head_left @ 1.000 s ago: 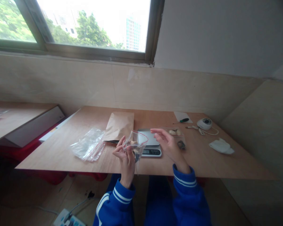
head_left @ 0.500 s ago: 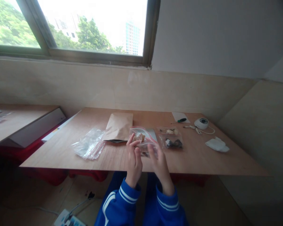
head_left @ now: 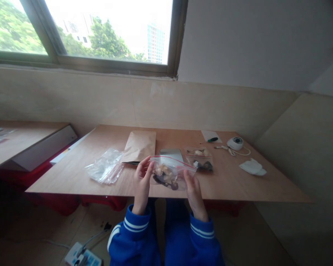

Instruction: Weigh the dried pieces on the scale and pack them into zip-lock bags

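A clear zip bag with a red seal line hangs between my hands near the table's front edge. Inside it lie light brown and dark dried pieces whose kind I cannot make out. My left hand pinches the bag's left upper corner, and my right hand grips its right side. Just behind the bag, a flat silver-topped device rests on the table, partly covered by it. Two filled zip bags lie to the right: one with pale pieces, one with dark pieces.
A brown paper pouch and a pile of clear plastic bags lie left on the wooden table. At right are a green-handled screwdriver, a white dome camera with cable and a crumpled white tissue. A power strip sits on the floor.
My hands have moved apart and now hold the zip bag stretched by its two sides. The bag has come nearer to me, uncovering more of the silver-topped device.
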A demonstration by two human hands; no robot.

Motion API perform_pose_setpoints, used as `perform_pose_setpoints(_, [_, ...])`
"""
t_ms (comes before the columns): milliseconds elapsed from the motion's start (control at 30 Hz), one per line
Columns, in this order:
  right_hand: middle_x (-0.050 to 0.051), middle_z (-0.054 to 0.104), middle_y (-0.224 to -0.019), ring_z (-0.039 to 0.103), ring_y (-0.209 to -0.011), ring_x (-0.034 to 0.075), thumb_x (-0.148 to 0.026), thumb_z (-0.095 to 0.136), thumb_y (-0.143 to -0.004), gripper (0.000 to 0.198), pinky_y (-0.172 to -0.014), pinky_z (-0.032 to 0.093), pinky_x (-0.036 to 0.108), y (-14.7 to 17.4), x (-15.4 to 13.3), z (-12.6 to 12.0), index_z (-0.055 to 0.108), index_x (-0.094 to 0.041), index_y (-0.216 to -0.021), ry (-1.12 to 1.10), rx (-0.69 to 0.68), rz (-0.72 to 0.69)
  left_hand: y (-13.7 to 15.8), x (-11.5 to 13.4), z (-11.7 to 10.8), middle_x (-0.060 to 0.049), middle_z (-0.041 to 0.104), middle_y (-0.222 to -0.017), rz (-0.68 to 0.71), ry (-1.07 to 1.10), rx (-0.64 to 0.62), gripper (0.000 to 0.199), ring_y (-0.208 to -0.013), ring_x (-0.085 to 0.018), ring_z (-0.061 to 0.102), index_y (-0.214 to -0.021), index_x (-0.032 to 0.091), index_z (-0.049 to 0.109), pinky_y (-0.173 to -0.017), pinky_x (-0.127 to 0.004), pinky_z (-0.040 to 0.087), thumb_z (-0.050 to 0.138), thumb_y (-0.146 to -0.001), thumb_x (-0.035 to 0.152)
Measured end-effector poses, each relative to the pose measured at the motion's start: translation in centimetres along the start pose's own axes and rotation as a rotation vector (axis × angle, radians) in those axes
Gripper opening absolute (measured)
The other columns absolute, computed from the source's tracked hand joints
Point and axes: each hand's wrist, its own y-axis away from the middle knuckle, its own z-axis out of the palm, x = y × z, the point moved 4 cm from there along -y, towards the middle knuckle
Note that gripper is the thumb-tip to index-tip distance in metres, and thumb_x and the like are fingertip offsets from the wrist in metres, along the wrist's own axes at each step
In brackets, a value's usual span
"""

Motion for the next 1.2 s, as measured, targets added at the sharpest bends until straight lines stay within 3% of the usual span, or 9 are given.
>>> perform_pose_setpoints(100, [0.008, 0.067, -0.116, 0.06, -0.112, 0.026, -0.056, 0.046, -0.089, 0.042, -0.101, 0.046, 0.045, -0.2, 0.3, 0.7, 0.066, -0.024, -0.107, -0.022, -0.003, -0.003, 0.3, 2.7, 0.6, -0.005, 0.069, -0.088, 0.138, -0.198, -0.065, 0.028, -0.077, -0.017, 0.063, -0.099, 0.019, 0.069, -0.071, -0.029, 0.052, 0.061, -0.083, 0.04])
perform_pose_setpoints(233, [0.01, 0.061, -0.127, 0.056, -0.12, 0.025, -0.059, 0.039, -0.091, 0.053, -0.104, 0.044, 0.045, -0.5, 1.1, 0.8, 0.062, -0.02, -0.118, -0.01, 0.137, 0.006, 0.7, 5.7, 1.5, -0.005, 0.067, -0.095, 0.416, -0.344, -0.116, 0.016, -0.092, -0.019, 0.062, -0.092, 0.023, 0.071, -0.082, -0.03, 0.049, 0.06, -0.085, 0.034])
perform_pose_setpoints(333, [0.011, 0.063, -0.125, 0.056, -0.119, 0.025, -0.059, 0.041, -0.089, 0.055, -0.104, 0.043, 0.044, -0.7, 1.6, 0.4, 0.063, -0.017, -0.116, 0.011, 0.206, 0.01, 0.1, 4.8, 1.0, -0.005, 0.068, -0.099, 0.319, -0.263, -0.088, 0.017, -0.095, -0.019, 0.063, -0.09, 0.022, 0.067, -0.082, -0.03, 0.05, 0.058, -0.086, 0.036])
perform_pose_setpoints(433, [0.012, 0.071, -0.11, 0.063, -0.109, 0.027, -0.059, 0.047, -0.087, 0.051, -0.098, 0.047, 0.042, -0.7, 1.8, 0.3, 0.069, -0.016, -0.103, 0.021, 0.173, 0.003, -0.3, 2.4, 0.1, -0.004, 0.069, -0.09, 0.161, -0.17, -0.067, 0.02, -0.087, -0.019, 0.066, -0.089, 0.02, 0.062, -0.078, -0.03, 0.052, 0.057, -0.086, 0.039])
perform_pose_setpoints(667, [0.01, 0.074, -0.09, 0.07, -0.088, 0.027, -0.053, 0.059, -0.082, 0.041, -0.082, 0.054, 0.04, -0.3, 1.1, -0.1, 0.064, -0.016, -0.099, 0.051, 0.218, -0.039, 0.8, -1.5, -1.1, -0.003, 0.067, -0.08, 0.016, -0.061, 0.01, 0.029, -0.076, -0.017, 0.066, -0.089, 0.018, 0.06, -0.073, -0.03, 0.053, 0.056, -0.085, 0.046])
perform_pose_setpoints(900, [0.011, 0.075, -0.081, 0.071, -0.082, 0.028, -0.054, 0.06, -0.08, 0.042, -0.075, 0.055, 0.04, -0.1, 0.6, -0.9, 0.064, -0.015, -0.096, 0.089, 0.273, -0.003, 1.2, -1.6, -1.5, -0.003, 0.066, -0.075, -0.013, -0.109, 0.032, 0.033, -0.068, -0.016, 0.063, -0.083, 0.016, 0.061, -0.067, -0.029, 0.052, 0.058, -0.083, 0.048])
perform_pose_setpoints(1033, [0.01, 0.075, -0.085, 0.07, -0.086, 0.027, -0.053, 0.057, -0.083, 0.041, -0.081, 0.053, 0.04, 0.1, 0.4, -0.9, 0.065, -0.016, -0.098, 0.132, 0.216, -0.033, 1.0, -1.9, -1.6, 0.0, 0.062, -0.071, 0.007, -0.129, 0.1, 0.031, -0.062, -0.012, 0.059, -0.078, 0.017, 0.058, -0.064, -0.025, 0.049, 0.058, -0.084, 0.048])
perform_pose_setpoints(1200, [0.01, 0.073, -0.101, 0.064, -0.104, 0.026, -0.049, 0.047, -0.09, 0.039, -0.095, 0.045, 0.04, 0.0, 0.2, -1.4, 0.071, -0.018, -0.093, 0.259, 0.114, -0.117, 0.5, -2.0, -1.6, 0.001, 0.059, -0.069, 0.054, -0.147, 0.145, 0.031, -0.059, -0.012, 0.055, -0.078, 0.017, 0.056, -0.062, -0.024, 0.046, 0.055, -0.085, 0.048])
